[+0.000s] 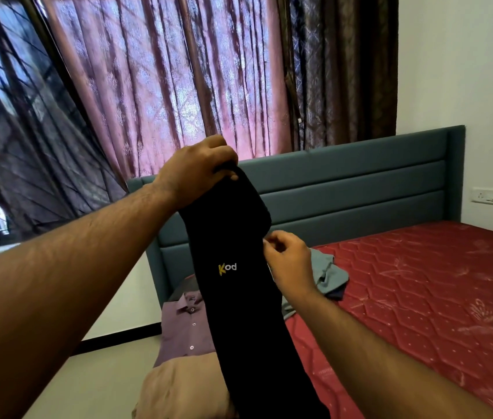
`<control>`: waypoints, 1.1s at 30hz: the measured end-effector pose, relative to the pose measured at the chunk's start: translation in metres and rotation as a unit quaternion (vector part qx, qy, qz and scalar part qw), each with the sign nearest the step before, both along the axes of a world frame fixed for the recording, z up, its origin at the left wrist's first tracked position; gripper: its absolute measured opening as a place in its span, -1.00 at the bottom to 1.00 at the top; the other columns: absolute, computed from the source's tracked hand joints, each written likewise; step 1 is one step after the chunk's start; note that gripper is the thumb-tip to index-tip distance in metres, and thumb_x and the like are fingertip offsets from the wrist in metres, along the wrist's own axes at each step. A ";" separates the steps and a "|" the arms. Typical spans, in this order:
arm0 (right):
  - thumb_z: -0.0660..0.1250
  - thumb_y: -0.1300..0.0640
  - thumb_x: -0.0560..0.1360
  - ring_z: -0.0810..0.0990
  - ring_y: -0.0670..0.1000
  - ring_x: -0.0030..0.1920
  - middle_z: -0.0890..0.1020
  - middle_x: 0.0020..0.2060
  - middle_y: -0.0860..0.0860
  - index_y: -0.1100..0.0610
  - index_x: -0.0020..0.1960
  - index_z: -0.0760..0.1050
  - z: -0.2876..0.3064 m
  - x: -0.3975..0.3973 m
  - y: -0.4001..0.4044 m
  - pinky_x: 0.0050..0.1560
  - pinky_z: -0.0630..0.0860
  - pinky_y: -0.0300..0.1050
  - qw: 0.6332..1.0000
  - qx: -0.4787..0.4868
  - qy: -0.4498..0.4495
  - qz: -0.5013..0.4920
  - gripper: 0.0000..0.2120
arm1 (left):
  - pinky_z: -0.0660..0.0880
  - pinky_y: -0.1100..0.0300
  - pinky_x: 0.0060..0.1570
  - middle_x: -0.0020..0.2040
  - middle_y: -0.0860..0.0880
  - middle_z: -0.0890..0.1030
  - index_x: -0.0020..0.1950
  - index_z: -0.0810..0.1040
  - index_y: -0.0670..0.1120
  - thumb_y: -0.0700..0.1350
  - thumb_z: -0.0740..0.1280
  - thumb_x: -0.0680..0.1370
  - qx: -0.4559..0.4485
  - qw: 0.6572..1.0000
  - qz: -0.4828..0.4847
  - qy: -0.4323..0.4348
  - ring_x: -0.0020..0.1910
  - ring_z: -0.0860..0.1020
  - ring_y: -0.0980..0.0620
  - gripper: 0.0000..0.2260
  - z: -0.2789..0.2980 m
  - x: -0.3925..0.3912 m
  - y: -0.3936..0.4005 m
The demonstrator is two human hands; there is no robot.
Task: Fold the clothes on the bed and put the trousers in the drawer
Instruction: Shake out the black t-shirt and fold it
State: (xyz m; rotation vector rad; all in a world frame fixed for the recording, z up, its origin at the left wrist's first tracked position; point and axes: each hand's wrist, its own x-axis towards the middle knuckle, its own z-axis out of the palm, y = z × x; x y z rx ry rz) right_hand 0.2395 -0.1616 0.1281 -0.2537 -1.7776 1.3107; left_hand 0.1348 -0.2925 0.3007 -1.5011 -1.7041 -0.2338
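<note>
"Kod" logo [227, 268] marks black garment [251, 328], hand-held.

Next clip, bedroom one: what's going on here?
A person is sorting laundry at a bed. The left hand grips the top of a long black garment with a small logo, holding it up in the air, while the right hand pinches its side edge. A purple button shirt, a beige piece and a grey garment lie on the red mattress. No drawer is in view.
</note>
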 end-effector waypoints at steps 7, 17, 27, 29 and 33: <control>0.29 0.22 0.55 0.37 -0.05 -0.35 0.42 -0.40 -0.05 0.08 -0.30 0.33 0.031 -0.033 -0.001 -0.34 0.31 -0.18 0.987 -0.158 -0.013 -0.007 -0.72 | 0.57 -0.07 -0.19 -0.03 -0.10 0.55 -0.01 0.61 -0.11 0.05 0.30 0.49 0.004 1.000 -0.013 0.000 -0.14 0.59 -0.18 -0.74 -0.001 -0.002 0.000; 0.25 0.36 0.45 0.51 0.17 -0.22 0.48 -0.11 0.05 0.06 -0.05 0.38 0.041 0.005 0.068 -0.31 0.33 -0.05 0.914 0.362 -0.007 -0.185 -0.78 | 0.54 -0.07 -0.17 -0.01 -0.13 0.54 0.00 0.60 -0.14 0.01 0.32 0.50 0.039 0.999 -0.004 0.005 -0.12 0.57 -0.22 -0.76 0.012 -0.009 -0.002; 0.36 -0.05 0.48 0.46 0.01 -0.31 0.43 -0.31 -0.05 0.07 -0.38 0.37 0.029 0.006 0.064 -0.29 0.31 -0.10 0.934 0.272 -0.197 -0.121 -0.66 | 0.51 -0.02 -0.18 0.03 -0.13 0.55 0.03 0.60 -0.13 0.01 0.36 0.52 0.066 0.998 0.007 0.017 -0.10 0.58 -0.23 -0.77 0.026 0.002 0.006; 0.39 0.11 0.45 0.45 0.02 -0.34 0.45 -0.37 -0.03 0.05 -0.34 0.30 0.020 -0.001 0.061 -0.34 0.31 -0.07 0.944 0.252 -0.176 -0.125 -0.69 | 0.53 -0.06 -0.18 0.02 -0.12 0.55 0.03 0.59 -0.12 0.05 0.33 0.51 0.059 0.998 0.008 0.019 -0.10 0.59 -0.23 -0.74 0.028 0.004 0.004; 0.36 0.34 0.43 0.56 0.01 -0.27 0.57 -0.30 0.01 -0.06 -0.16 0.34 0.009 -0.011 0.064 -0.21 0.47 -0.10 0.978 0.163 -0.112 -0.069 -0.67 | 0.54 -0.05 -0.20 0.01 -0.12 0.55 0.01 0.59 -0.11 0.05 0.32 0.50 0.056 0.998 0.018 0.027 -0.11 0.59 -0.22 -0.75 0.030 0.003 -0.005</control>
